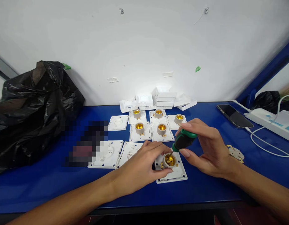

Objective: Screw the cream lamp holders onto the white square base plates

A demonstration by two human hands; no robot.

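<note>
My right hand (205,150) grips a green and black screwdriver (184,139), which tilts with its shaft down inside a lamp socket (169,160). That socket has a brass-coloured threaded inside and sits on a square white plate (171,175) near the table's front. Thumb and fingers of my left hand (149,164) close around the socket's rim from the left. Where the screwdriver's tip ends inside the socket is hard to make out. Behind my left hand lies a white plate without a socket (129,151), partly covered by the hand.
Several plates with sockets (139,128) stand in rows farther back. White box-shaped covers (164,97) are stacked against the wall. A black plastic bag (36,112) fills the left. To the right are a phone (235,115), a power strip (273,123), white cables and a loose round part (235,153).
</note>
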